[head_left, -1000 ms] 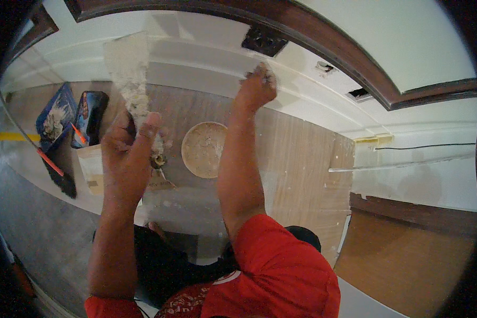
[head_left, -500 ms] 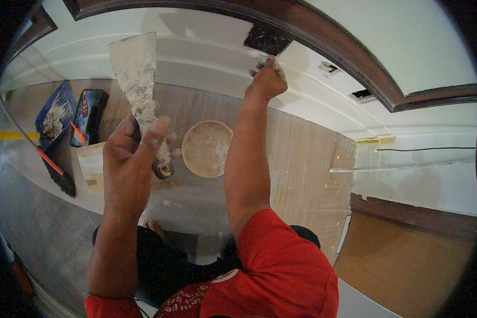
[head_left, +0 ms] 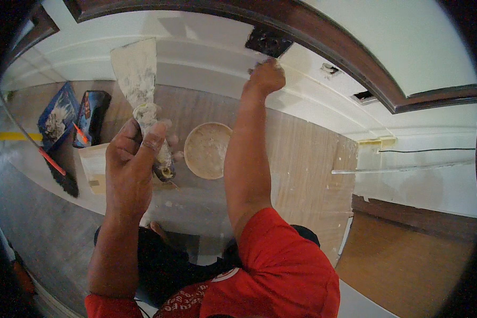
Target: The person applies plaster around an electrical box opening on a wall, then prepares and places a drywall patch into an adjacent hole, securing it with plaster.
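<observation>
The left hand (head_left: 130, 169) was clenched on the handle of a putty knife (head_left: 140, 85), its long axis near upright, wide blade pointing up toward the white wall (head_left: 196, 47). The right hand (head_left: 266, 77), fist closed, pressed against the wall beneath the dark wooden frame (head_left: 323, 45); the bucket (head_left: 206, 151) stood well below

wooden floor (head_left: 302, 159) bears a round bucket (head_left: 206, 150) and blue bags (head_left: 61, 111).
</observation>
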`<state>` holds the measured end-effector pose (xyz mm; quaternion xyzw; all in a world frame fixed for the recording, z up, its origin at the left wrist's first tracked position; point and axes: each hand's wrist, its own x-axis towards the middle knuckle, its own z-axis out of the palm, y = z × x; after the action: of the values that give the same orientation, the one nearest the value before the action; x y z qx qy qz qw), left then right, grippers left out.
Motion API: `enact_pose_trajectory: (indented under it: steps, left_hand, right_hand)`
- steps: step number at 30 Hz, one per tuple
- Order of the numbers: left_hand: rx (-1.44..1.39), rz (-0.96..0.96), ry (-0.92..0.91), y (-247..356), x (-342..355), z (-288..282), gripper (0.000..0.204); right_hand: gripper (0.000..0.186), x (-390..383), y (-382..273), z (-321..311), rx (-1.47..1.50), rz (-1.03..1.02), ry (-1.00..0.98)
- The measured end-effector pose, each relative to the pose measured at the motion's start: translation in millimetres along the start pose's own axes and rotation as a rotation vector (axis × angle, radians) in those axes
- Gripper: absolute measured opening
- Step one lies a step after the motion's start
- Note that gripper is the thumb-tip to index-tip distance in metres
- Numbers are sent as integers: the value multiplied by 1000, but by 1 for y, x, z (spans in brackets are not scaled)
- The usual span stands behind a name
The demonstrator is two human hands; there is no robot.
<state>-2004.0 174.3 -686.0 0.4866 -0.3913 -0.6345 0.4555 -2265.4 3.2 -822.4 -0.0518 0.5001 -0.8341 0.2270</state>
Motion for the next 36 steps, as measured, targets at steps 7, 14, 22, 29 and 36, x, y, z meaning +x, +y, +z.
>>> enact_pose_trajectory:
  steps: [7,14,22,29,36]
  left_hand:
    - [-54,-12,24,0,0,5,29]
    - [-61,-16,25,3,1,9,28]
    - [-48,-40,-9,1,-1,7,26]
    - [-77,-17,20,7,-5,13,25]
    - [-25,-19,6,5,-6,18,26]
  right_hand:
    - [30,-7,44,-7,-554,-505,-105]
    - [30,-18,43,-17,-533,-362,-32]
    - [32,-28,30,-16,-325,-461,-32]
    - [29,-30,25,-15,-431,-412,3]
    - [12,-20,34,-21,-374,-538,8]
